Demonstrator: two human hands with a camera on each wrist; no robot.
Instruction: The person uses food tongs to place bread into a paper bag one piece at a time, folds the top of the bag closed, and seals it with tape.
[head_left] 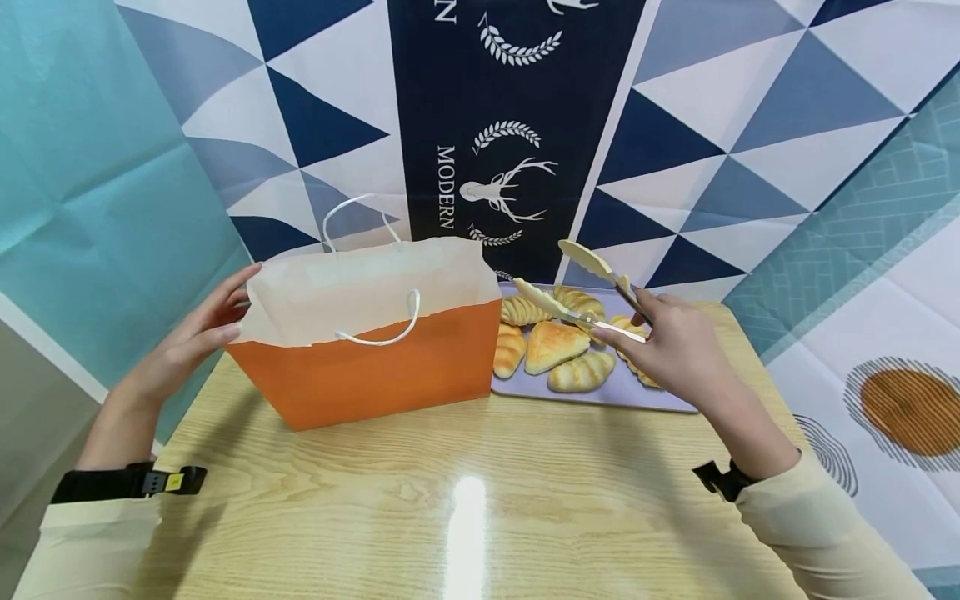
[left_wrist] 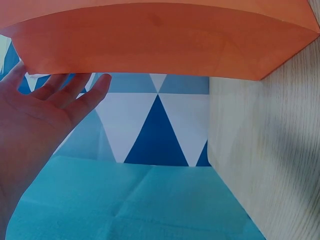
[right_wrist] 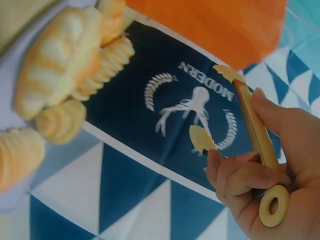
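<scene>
An orange paper bag (head_left: 375, 375) with a white upper part and white cord handles stands upright on the table. At its left side is my left hand (head_left: 198, 337), fingertips at the upper edge; in the left wrist view the fingers extend fairly straight along the orange side (left_wrist: 150, 45). My right hand (head_left: 675, 346) grips a pair of tongs (head_left: 592, 262), their cream tips spread apart with nothing between them. Below the tongs lie several bread pieces, among them a triangular bun (head_left: 555, 344) and a striped roll (head_left: 582, 372), on a lilac tray (head_left: 600, 400).
The light wood table (head_left: 420, 500) bears the bag and the tray, which stand side by side at its far end. Behind them hangs a patterned cloth (head_left: 517, 100). A turquoise cloth (head_left: 90, 167) hangs at the left.
</scene>
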